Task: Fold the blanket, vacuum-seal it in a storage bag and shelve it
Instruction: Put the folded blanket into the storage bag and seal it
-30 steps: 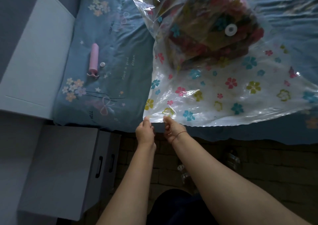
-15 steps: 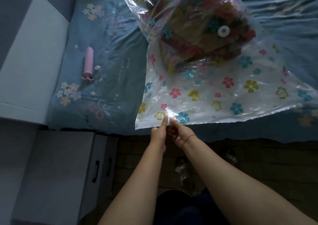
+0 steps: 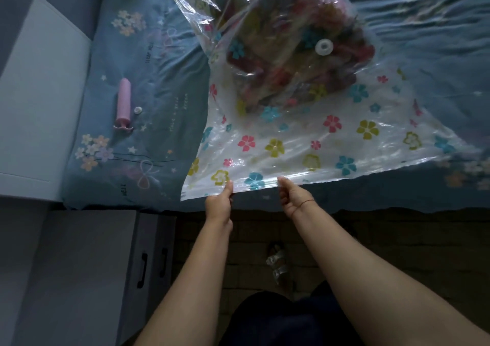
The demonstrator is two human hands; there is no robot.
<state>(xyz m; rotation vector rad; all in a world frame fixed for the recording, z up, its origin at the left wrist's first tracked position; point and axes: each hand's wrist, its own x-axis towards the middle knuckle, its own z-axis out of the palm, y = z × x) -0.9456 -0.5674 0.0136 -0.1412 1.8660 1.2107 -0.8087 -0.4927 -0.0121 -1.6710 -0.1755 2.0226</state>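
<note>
Clear plastic printed with bright flowers, spread across the blue bed: the storage bag, with the folded blanket already inside, bunched toward the far end under the white valve. Folding and bagging done, judging by that.

Near edge of the bag reaching just past the bed's side and pinched in two places. Left hand clamped on it, thumb on top. Right hand clamped on it a little further along. Short stretch of the closure strip taut between the two.

Probably midway through pressing the mouth closed. Sealed and unsealed stretches impossible to tell apart from here. Long run of edge beyond the right hand not yet held.

Bag loose and puffy around the blanket, so apparently no air drawn out yet. Pink hand pump lying untouched on the bed, well to the left of the bag, small white cap just beside it.

Left to do: finish the seal, fit the pump to the valve, flatten the bag, carry it to a shelf. No shelf identifiable in view, only grey boxes with handle slots beside the bed.
</note>
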